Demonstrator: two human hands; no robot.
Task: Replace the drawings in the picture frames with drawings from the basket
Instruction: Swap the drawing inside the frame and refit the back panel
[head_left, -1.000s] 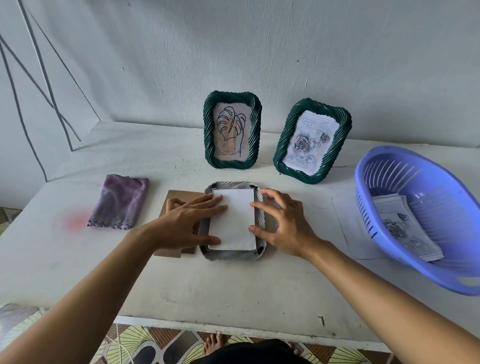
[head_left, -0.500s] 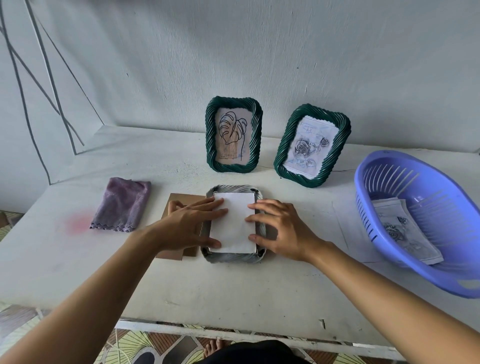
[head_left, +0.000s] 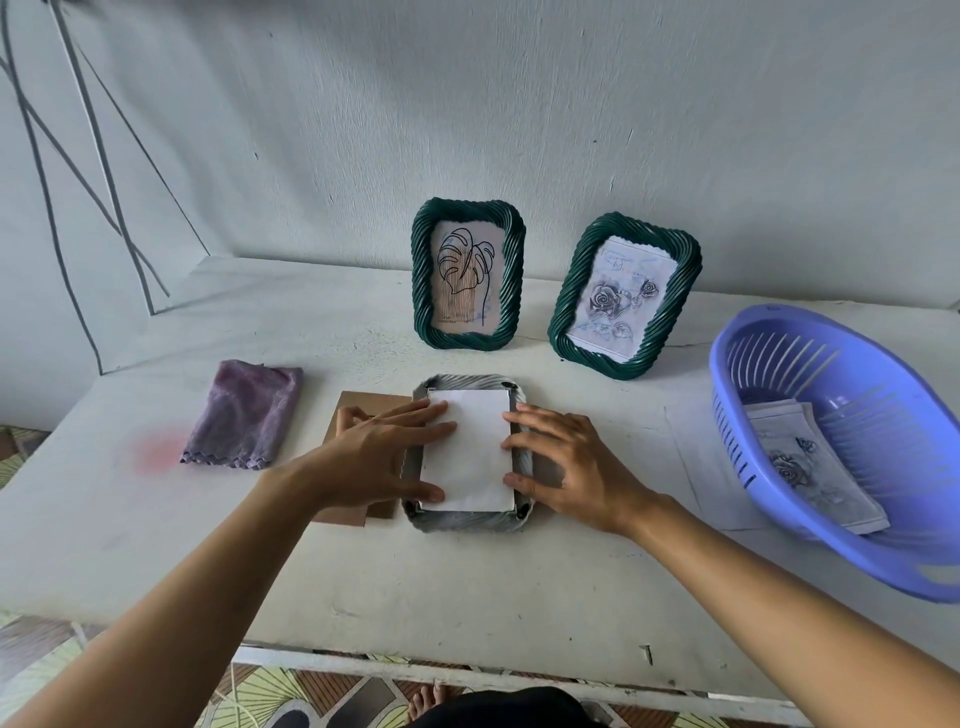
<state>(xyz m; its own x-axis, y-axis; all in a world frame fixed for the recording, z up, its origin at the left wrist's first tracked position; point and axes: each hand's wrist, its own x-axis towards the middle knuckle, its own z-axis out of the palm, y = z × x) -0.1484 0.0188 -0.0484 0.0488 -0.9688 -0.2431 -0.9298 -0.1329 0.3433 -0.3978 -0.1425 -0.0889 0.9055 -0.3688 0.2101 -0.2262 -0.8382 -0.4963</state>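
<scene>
Pressing sheet (head_left: 470, 449) flat into face-down frame (head_left: 467, 520) at centre of table (head_left: 467, 587), left hand (head_left: 379, 460) and right hand (head_left: 566, 467) both spread, straight fingers (head_left: 431, 427) on its side edges, gripping nothing; likely light, floppy, crease-prone, so edge handling only, rigid-looking frame rim the safer grip.

Two bare hands: left hand (head_left: 374, 457) and right hand (head_left: 571, 467), uncovered from fingers (head_left: 415, 415) to wrist. Back from the fingers, left forearm (head_left: 208, 597) and right forearm (head_left: 753, 597) are bare right to the frame edge. The nails look short and plain. Well behind the fingers, at the bottom edge, is a dark garment (head_left: 498, 707), near black, cut unclear. Bare toes (head_left: 428, 702) show just left of it.
</scene>
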